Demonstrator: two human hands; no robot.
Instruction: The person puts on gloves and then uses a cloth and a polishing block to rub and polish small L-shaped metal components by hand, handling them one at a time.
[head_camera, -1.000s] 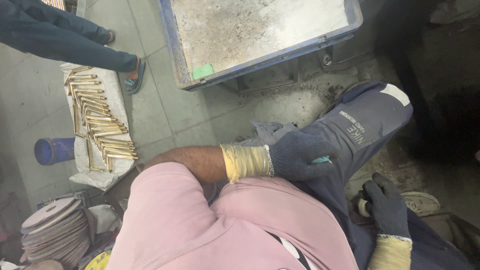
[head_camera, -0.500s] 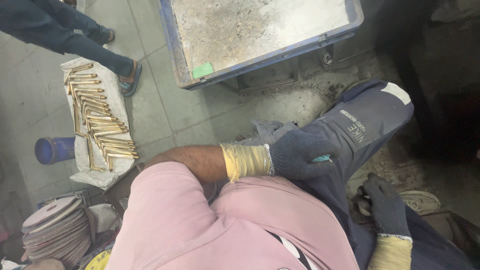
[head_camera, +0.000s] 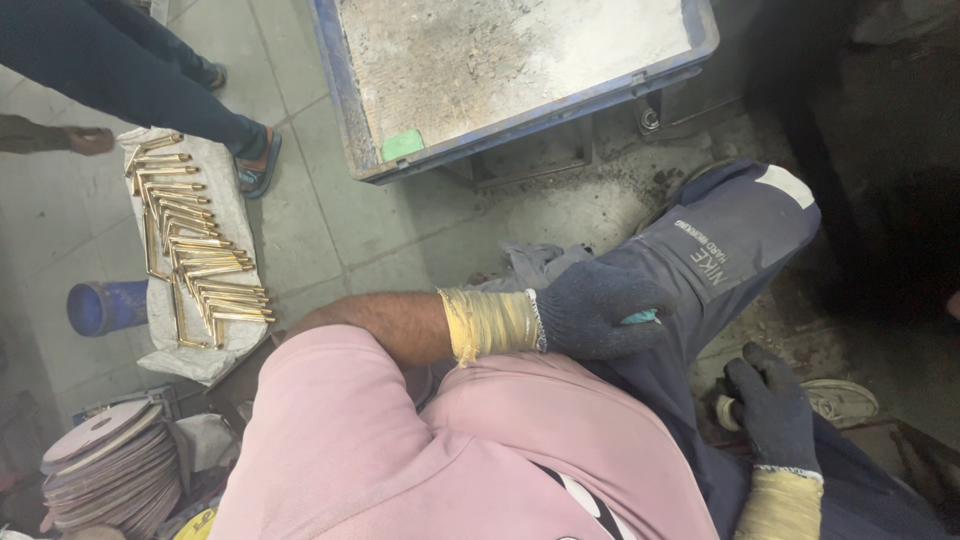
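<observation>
On the person's own right thigh, head view: left hand in dark knit glove, yellow cuff, rests palm down on the navy trouser leg; fingers curled loosely over a small teal object, mostly hidden, can't tell what it is. Right hand, same glove, lower right beside the leg, fingers closed around a pale round piece, partly hidden. Grey rag just behind left hand. Floor left: brass angled parts in rows on white cloth, blue cylinder next to it, stack of discs bottom left. Blue tray up top. Another person's legs top left.
</observation>
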